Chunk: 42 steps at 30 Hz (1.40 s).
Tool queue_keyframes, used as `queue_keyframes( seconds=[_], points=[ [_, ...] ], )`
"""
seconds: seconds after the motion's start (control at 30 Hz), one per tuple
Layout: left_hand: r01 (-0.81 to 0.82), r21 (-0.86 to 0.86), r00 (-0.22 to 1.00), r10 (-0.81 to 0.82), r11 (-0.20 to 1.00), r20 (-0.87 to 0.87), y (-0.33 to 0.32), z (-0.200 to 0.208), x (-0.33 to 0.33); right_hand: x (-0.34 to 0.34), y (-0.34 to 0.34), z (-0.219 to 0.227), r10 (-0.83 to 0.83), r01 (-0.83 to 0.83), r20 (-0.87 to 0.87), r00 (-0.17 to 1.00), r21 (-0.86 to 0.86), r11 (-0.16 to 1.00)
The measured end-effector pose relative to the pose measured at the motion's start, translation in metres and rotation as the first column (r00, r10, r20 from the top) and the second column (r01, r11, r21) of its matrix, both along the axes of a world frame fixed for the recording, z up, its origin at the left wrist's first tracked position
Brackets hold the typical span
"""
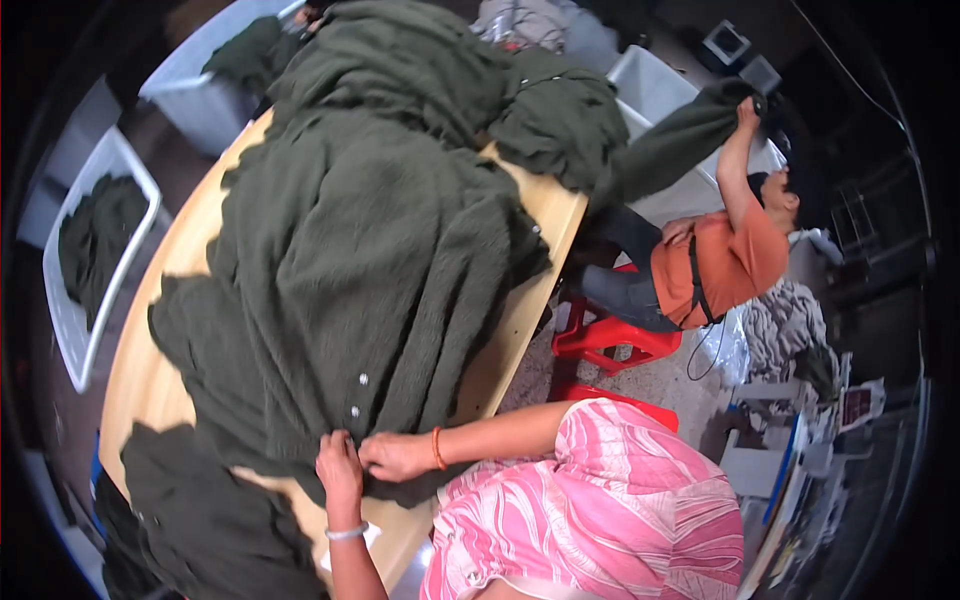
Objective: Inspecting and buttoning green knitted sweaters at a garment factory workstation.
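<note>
A dark green knit cardigan (370, 260) lies spread over the pale wooden table (150, 300), with pale round buttons (363, 379) along its near part. At its near edge, just below the buttons, my left hand (340, 466) pinches the fabric; a silver bangle circles that wrist. Right beside it, my right hand (397, 457), with an orange band at the wrist, also has its fingers closed on the cloth. The two hands nearly touch. What lies between the fingertips is partly hidden.
More dark green garments (200, 510) lie near left and are heaped at the far end. White bins (150, 185) stand left and beyond the table. To the right, a co-worker in an orange shirt (725, 265) holds up a green garment beside red stools (615, 340).
</note>
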<state>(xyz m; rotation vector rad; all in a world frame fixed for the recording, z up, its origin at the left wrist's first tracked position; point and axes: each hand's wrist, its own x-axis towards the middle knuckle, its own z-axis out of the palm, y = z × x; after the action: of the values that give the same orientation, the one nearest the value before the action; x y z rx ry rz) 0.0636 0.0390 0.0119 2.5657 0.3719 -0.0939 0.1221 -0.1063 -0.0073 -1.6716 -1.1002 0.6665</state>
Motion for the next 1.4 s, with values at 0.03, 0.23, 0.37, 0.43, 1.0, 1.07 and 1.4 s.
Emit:
queue_keyframes(
  seconds=[0.03, 0.23, 0.37, 0.43, 1.0, 1.07, 1.4],
  points=[
    [0.018, -0.02, 1.0, -0.018, 1.0, 0.0, -0.001, 0.0, 0.001, 0.0, -0.001, 0.0, 0.001, -0.001, -0.016, 1.0, -0.027, 1.0],
    [0.105, -0.157, 0.993, -0.095, 0.982, 0.072, 0.01, -0.007, 0.008, 0.004, -0.001, 0.004, -0.01, 0.005, -0.082, 0.997, -0.063, 0.998],
    [-0.013, -0.33, 1.0, 0.012, 0.944, -0.004, 0.011, -0.004, 0.011, 0.009, -0.001, 0.005, 0.033, -0.036, -0.044, 0.998, -0.057, 0.998],
    [0.012, -0.261, 0.998, -0.028, 0.965, -0.056, 0.014, -0.011, 0.011, 0.009, 0.0, 0.007, 0.069, -0.076, -0.059, 0.996, -0.12, 0.99],
    [-0.428, -0.867, 0.902, 0.065, 0.255, -0.426, 0.024, 0.021, -0.007, 0.008, -0.006, 0.031, -0.132, 0.139, 0.071, 0.989, -0.099, 0.985],
    [-0.461, -0.867, 0.887, 0.077, 0.19, -0.455, 0.023, 0.028, -0.006, 0.009, -0.005, 0.028, -0.182, 0.183, 0.028, 0.983, -0.056, 0.981],
    [-0.484, -0.87, 0.864, 0.105, -0.095, -0.492, 0.03, 0.004, -0.018, 0.011, -0.001, 0.013, -0.077, 0.09, 0.118, 0.99, -0.116, 0.989]
  ],
)
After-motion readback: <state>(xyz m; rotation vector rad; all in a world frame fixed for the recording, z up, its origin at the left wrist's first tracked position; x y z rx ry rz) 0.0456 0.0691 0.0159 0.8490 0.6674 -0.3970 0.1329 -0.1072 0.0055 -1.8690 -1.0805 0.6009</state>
